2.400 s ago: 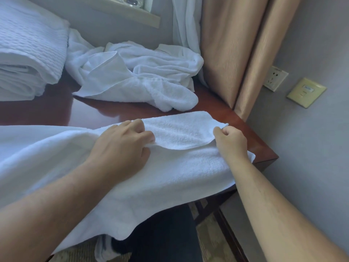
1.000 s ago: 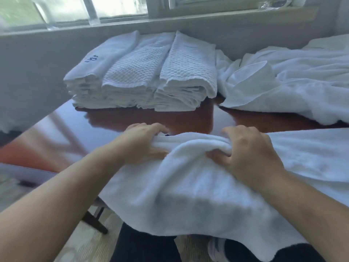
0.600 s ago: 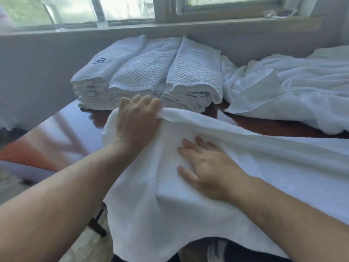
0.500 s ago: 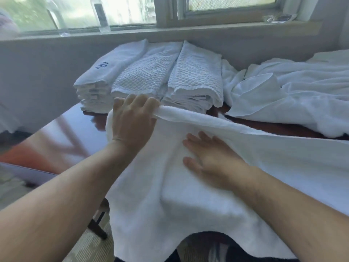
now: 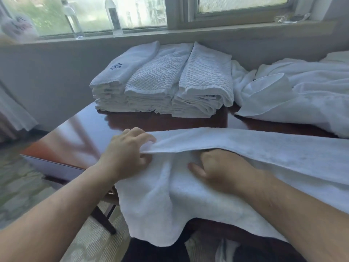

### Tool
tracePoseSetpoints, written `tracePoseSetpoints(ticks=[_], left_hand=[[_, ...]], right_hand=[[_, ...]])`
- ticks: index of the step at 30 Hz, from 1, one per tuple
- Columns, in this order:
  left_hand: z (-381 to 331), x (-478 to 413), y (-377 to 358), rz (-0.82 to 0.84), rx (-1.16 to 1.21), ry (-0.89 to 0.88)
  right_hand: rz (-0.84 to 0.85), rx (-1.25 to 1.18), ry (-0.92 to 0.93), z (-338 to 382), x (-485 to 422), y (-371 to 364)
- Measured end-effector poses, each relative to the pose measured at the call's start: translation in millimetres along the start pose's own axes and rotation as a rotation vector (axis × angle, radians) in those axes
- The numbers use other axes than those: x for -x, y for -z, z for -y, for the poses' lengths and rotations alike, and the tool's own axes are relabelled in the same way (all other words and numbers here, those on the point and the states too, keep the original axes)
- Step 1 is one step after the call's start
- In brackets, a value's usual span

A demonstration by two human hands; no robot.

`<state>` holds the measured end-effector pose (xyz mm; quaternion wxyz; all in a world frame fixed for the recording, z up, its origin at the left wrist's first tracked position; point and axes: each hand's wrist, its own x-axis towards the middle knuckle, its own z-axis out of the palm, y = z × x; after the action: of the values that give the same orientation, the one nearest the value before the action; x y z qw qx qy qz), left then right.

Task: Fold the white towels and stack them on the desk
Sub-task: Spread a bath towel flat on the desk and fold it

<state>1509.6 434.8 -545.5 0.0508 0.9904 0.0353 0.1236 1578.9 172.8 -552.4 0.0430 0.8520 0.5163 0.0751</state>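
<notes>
White towel (image 5: 255, 148) lies lengthwise left-right across desk (image 5: 79, 133).

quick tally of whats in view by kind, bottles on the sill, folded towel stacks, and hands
bottles on the windowsill: 2, one left of the other
folded towel stacks: 3, left, middle, right
hands: 2, left hand, right hand
total: 7

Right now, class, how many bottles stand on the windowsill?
2: one clear bottle at the left, another bottle just right of it. More may lie beyond the frame's left edge.
</notes>
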Motion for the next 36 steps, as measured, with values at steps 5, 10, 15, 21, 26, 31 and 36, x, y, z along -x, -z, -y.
tracePoseSetpoints(ticks=[5,10,15,21,26,31,36], left_hand=[[10.9,8.0,9.9,0.044,0.834,0.224],[28.2,-10.1,-0.1,-0.074,0.292,0.749],[38.1,-29.0,-0.3,0.031,0.266,0.730],[35.1,-49.6,9.3,-0.124,0.446,0.758],[31.0,-65.6,11.9,-0.081,0.694,0.838],[42.8,-68.5,9.7,-0.023,0.739,0.762],[61.1,-55.1,11.1,0.092,0.887,0.685]], right_hand=[[-0.314,-0.262,0.047,10.9,-3.7,0.7],[-0.509,-0.200,-0.191,20.1,-14.9,6.2],[-0.367,-0.187,-0.257,18.4,-26.5,-2.8],[-0.438,-0.182,-0.246,14.7,-26.9,-5.4],[-0.454,-0.215,-0.253,6.6,-32.9,-10.4],[-0.528,-0.237,-0.238,6.2,-31.6,-9.9],[-0.479,-0.255,-0.108,8.5,-27.0,-6.8]])
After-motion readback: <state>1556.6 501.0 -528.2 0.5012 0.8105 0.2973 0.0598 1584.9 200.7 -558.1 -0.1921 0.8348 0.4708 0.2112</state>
